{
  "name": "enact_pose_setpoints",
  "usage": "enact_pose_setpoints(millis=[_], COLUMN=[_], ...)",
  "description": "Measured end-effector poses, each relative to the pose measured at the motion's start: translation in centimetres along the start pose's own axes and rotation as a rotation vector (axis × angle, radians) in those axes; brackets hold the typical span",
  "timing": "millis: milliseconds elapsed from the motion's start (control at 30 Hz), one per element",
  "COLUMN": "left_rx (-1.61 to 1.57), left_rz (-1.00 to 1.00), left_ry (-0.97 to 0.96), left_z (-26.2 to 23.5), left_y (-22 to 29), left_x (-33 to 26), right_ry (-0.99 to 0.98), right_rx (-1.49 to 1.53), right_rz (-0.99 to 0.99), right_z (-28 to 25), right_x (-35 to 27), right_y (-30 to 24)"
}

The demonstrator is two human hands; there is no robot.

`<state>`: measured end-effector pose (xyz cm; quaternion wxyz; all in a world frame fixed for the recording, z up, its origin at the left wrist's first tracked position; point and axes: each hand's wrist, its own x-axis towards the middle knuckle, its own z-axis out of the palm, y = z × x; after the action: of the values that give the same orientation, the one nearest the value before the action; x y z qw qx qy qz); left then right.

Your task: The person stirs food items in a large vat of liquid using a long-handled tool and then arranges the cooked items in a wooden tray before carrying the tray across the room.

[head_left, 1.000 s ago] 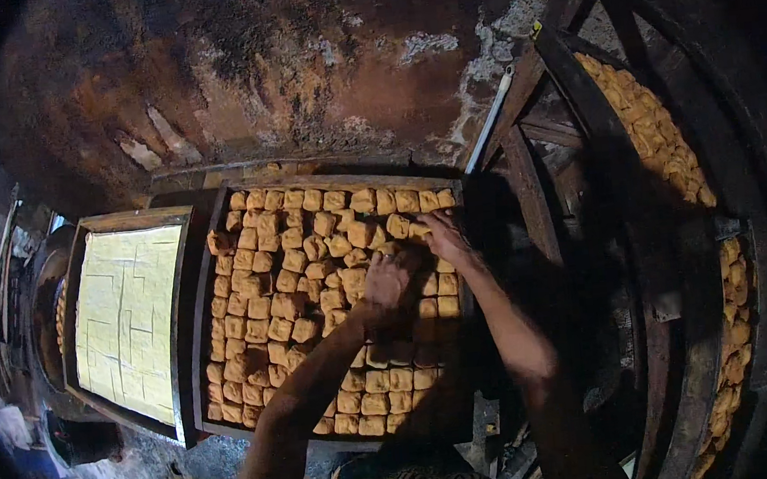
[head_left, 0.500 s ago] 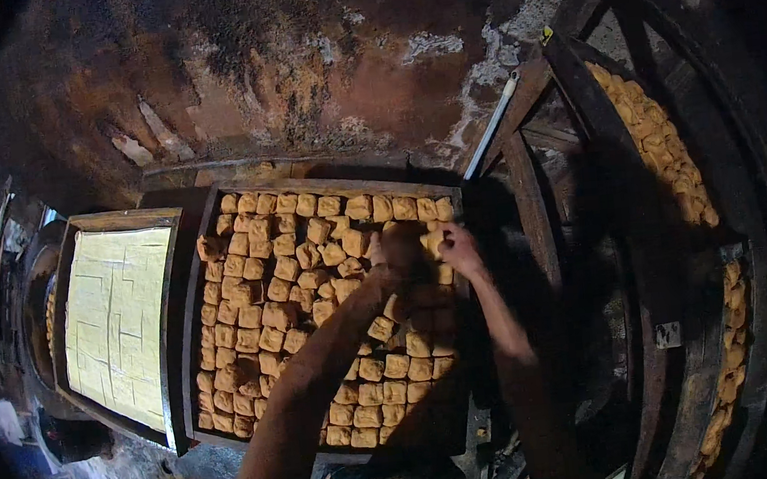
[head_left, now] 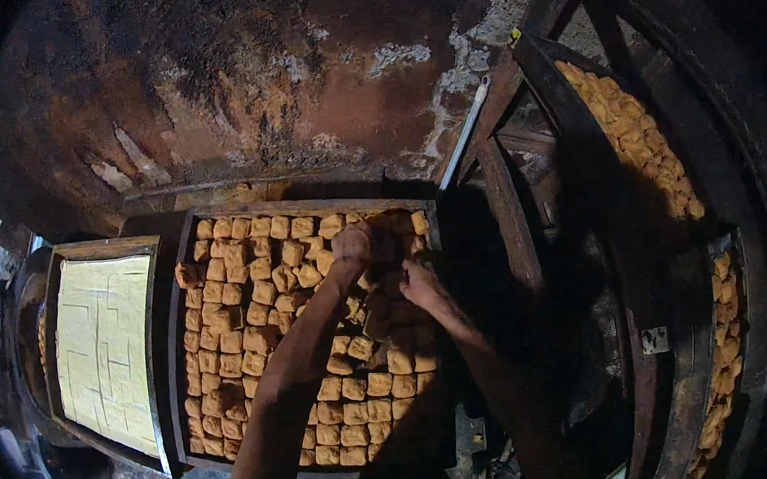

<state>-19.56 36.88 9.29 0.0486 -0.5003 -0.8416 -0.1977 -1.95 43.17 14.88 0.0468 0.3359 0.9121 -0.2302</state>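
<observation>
A wooden tray (head_left: 186, 293) holds many golden-brown cubes (head_left: 228, 342) that look like fried tofu, mostly in rows. Over its far right part is my left hand (head_left: 350, 244), back upward above the cubes; its fingers are blurred and lost in shadow. Slightly nearer and to the right, my right hand (head_left: 419, 284) has its fingers curled together over the shaded cubes. What it grips, if anything, cannot be made out. Between my forearms some cubes sit tilted and uneven, with dark gaps among them.
On the left stands a second tray (head_left: 155, 250) with a pale yellow, line-marked sheet (head_left: 106, 350). More brown pieces (head_left: 634, 131) fill racks on the right. Dark wooden beams (head_left: 511, 215) and a white tube (head_left: 465, 132) rise by the stained wall (head_left: 234, 97).
The view has shifted, so the tray appears further left and lower. My right hand has come nearer to me, off the tray's far right corner. My left hand has moved toward the far side.
</observation>
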Motion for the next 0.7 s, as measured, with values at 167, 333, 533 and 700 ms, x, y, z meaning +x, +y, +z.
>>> enact_pose_setpoints(millis=[167,333,533,700], left_rx=[0.08,0.155,0.05,0.028], left_rz=[0.111,0.051,0.119,0.19], left_ry=[-0.111,-0.315,-0.35,-0.4], left_z=[-0.6,-2.4,-2.6,-3.8], left_y=[3.4,4.0,2.0,1.0], left_x=[1.0,1.6,1.8,1.4], right_ry=[0.02,0.171,0.092,0.409], right_rx=[-0.206,-0.061,0.251,-0.033], right_rz=[0.023,-0.167,-0.184,-0.451], right_z=[0.3,0.7,-0.9,-1.7], right_x=[-0.6,-1.2,0.7,2.8], right_y=[1.7,2.1,1.7,2.2])
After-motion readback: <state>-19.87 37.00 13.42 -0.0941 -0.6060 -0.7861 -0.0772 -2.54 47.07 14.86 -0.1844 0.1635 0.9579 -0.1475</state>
